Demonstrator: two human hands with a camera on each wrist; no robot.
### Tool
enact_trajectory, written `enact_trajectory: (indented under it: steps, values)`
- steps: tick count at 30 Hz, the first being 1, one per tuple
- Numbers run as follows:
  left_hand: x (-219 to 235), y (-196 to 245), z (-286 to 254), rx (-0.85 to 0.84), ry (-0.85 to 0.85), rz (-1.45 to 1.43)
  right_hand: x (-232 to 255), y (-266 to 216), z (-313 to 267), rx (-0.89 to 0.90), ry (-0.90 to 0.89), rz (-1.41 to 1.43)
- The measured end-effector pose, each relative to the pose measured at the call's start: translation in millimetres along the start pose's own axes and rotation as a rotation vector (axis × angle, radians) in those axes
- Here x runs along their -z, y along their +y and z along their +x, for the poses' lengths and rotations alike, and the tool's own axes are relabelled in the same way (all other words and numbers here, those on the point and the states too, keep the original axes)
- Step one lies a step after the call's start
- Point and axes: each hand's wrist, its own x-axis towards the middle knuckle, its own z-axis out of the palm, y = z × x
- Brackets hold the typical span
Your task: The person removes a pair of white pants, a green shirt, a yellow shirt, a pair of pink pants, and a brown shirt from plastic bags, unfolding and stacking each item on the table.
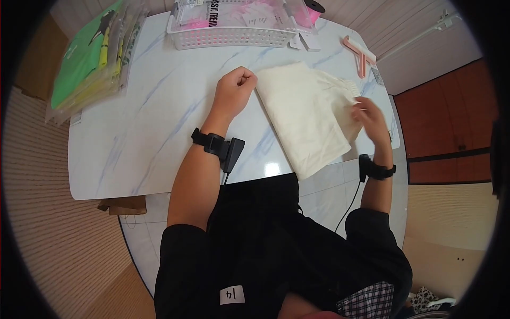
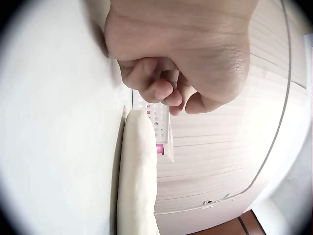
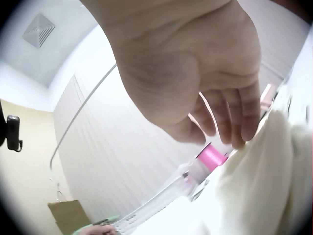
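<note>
A cream folded garment (image 1: 305,114) lies on the marbled table (image 1: 159,133), its gathered, elastic-looking edge at the far right. One corner reaches the table's front edge. My left hand (image 1: 235,91) rests by the garment's left edge, fingers loosely curled and holding nothing. The left wrist view shows this hand (image 2: 181,54) just beyond the garment's thick folded side (image 2: 137,171). Over the garment's right side is my right hand (image 1: 372,118), slightly blurred. In the right wrist view, its relaxed, nearly straight fingers (image 3: 234,115) reach down to the raised cloth (image 3: 259,181).
A white perforated basket (image 1: 234,38) with packaged items stands at the back. Plastic-bagged clothes (image 1: 87,61) lie at the far left. A pink-handled roller (image 1: 361,56) sits at the back right, and a pink ribbon spool (image 3: 212,155) stands beside the basket.
</note>
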Motion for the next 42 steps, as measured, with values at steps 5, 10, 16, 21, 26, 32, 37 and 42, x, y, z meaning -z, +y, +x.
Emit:
enact_trajectory:
  steps: [5, 10, 16, 21, 26, 32, 37, 42]
  values:
    - [-2, 14, -8, 0.136, -0.221, -0.057, -42, -61, -10, -0.115, -0.225, -0.076]
    - [1, 33, -13, 0.25, -0.374, -0.079, -71, -93, -19, 0.036, -0.395, 0.397]
    - [8, 43, -15, 0.396, -0.378, -0.164, -98, -122, -39, 0.263, -0.738, 0.528]
    - [7, 40, -14, 0.357, -0.485, -0.08, -102, -80, -29, 0.162, -0.215, 0.53]
    - [5, 39, -14, 0.373, -0.529, -0.066, -104, -69, -24, -0.131, 0.058, 0.505]
    - [5, 41, -15, 0.44, -0.552, -0.152, -120, -92, -40, 0.004, -0.164, 0.42]
    - [6, 37, -15, 0.426, -0.581, -0.143, -119, -110, -46, 0.359, -0.437, 0.173]
    - [5, 33, -14, 0.375, -0.645, -0.062, -118, -88, -42, 0.435, -0.279, 0.318]
